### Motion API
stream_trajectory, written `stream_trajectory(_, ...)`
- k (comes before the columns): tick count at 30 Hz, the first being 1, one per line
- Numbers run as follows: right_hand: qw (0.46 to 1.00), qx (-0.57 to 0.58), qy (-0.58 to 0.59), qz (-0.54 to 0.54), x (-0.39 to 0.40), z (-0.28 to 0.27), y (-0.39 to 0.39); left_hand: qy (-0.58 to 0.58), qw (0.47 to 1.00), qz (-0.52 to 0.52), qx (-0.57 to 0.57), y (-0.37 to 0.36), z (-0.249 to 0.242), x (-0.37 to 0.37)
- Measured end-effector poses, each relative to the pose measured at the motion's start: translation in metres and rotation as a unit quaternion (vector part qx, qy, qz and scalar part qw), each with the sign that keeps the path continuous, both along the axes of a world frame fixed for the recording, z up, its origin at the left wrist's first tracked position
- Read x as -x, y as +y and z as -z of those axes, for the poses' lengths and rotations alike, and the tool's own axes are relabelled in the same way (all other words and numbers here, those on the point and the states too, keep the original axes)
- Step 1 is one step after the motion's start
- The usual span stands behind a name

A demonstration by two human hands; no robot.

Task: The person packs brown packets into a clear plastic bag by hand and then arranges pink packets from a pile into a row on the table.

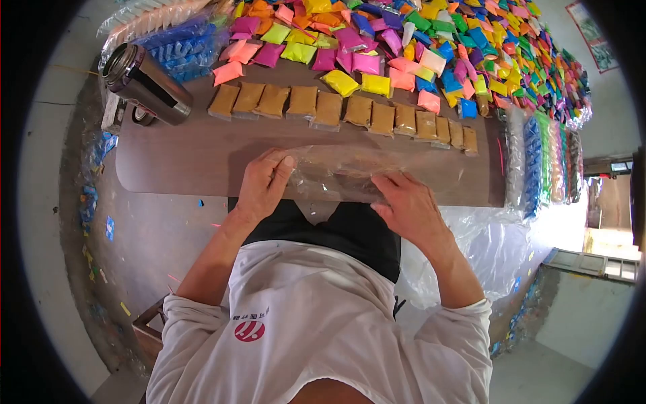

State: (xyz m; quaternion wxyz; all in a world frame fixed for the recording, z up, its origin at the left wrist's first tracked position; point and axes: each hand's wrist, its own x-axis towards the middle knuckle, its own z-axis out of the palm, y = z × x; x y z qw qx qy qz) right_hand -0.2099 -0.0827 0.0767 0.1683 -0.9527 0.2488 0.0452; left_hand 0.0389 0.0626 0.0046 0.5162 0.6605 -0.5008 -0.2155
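A clear plastic bag [330, 176] is stretched between my hands above the table's near edge. My left hand [264, 178] pinches its left end between thumb and fingers. At the right end, my right hand [408, 200] grips the plastic, thumb below and fingers on top. Beyond the bag lies a row of small brown packets [328, 110], side by side across the table. Whether anything is inside the clear bag cannot be made out through the glare.
A large heap of colourful packets [431, 40] covers the table's far side. An open steel thermos [151, 87] stands at the left, its lid [142, 116] beside it. Strips of packets [531, 161] hang at the right edge, and clear plastic sheeting [484, 249] lies below.
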Motion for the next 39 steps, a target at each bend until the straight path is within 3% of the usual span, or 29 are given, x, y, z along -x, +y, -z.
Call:
stream_trajectory(2, 0.996, 0.020, -0.078, -0.034, -0.004, 0.001, 0.001, -0.012, 1.000, -0.014, -0.008, -0.002, 0.001, 0.002)
stream_trajectory(5, 0.996, 0.040, -0.058, -0.055, -0.007, 0.017, 0.001, 0.004, 0.999, -0.018, -0.032, 0.000, 0.002, 0.005)
stream_trajectory(8, 0.999, -0.026, -0.017, -0.031, -0.018, -0.005, 0.004, 0.001, 1.000, -0.011, -0.018, -0.002, 0.004, 0.001)
stream_trajectory(10, 0.996, -0.047, -0.050, -0.053, -0.026, -0.006, 0.010, 0.003, 1.000, -0.011, 0.002, -0.004, 0.006, 0.001)
stream_trajectory(17, 0.979, -0.175, -0.054, -0.085, -0.085, 0.021, 0.029, 0.030, 0.999, -0.027, 0.005, -0.006, 0.009, 0.003)
stream_trajectory(23, 0.977, -0.182, -0.086, -0.074, -0.095, 0.033, 0.027, 0.017, 0.999, -0.017, -0.026, -0.001, 0.006, 0.001)
stream_trajectory(29, 0.989, -0.129, -0.044, -0.051, -0.095, 0.026, 0.034, 0.001, 0.999, -0.033, -0.003, -0.005, 0.008, 0.005)
stream_trajectory(30, 0.984, -0.168, 0.003, -0.064, -0.097, 0.014, 0.030, -0.009, 0.999, -0.031, 0.003, -0.006, 0.010, 0.004)
stream_trajectory(33, 0.986, -0.125, -0.092, -0.059, -0.083, 0.016, 0.036, -0.045, 0.998, -0.038, 0.005, -0.009, 0.006, 0.005)
stream_trajectory(36, 0.996, -0.077, -0.020, -0.028, -0.060, -0.017, 0.025, -0.046, 0.998, -0.052, 0.003, -0.010, -0.001, 0.010)
stream_trajectory(39, 0.994, 0.021, -0.095, 0.039, -0.021, -0.009, 0.007, -0.046, 0.997, -0.052, -0.012, -0.009, -0.002, 0.011)
